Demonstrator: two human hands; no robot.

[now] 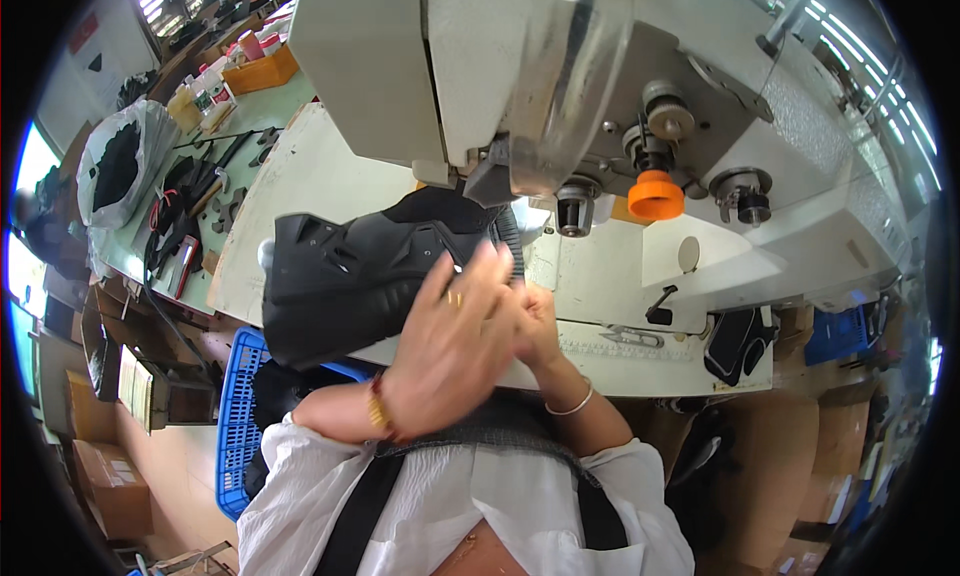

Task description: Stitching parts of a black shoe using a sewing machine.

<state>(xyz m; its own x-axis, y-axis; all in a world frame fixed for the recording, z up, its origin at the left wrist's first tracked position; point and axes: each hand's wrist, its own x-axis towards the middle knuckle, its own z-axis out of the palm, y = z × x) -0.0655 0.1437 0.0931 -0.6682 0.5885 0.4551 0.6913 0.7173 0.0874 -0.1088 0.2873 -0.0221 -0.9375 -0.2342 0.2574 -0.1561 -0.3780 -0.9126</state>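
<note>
A black moulded piece [350, 281] with raised panels lies on the white sewing machine bed, under the left part of the machine head. A ribbed dark strip [512, 238] runs along its right edge. My left hand [455, 341], slightly blurred, reaches over this right end with its fingers stretched out and apart from the thumb. Close against it, my right hand [537, 324] is closed, its fingertips partly covered by the left hand. Whatever the right fingers pinch is hidden.
The sewing machine [480, 76] with an orange knob [655, 196] stands over the work. A cutter [635, 338] and black cut pieces [735, 344] lie at right. Beside me at left is a blue basket [235, 416]; tools and a plastic bag [135, 201] cover the green table [275, 111].
</note>
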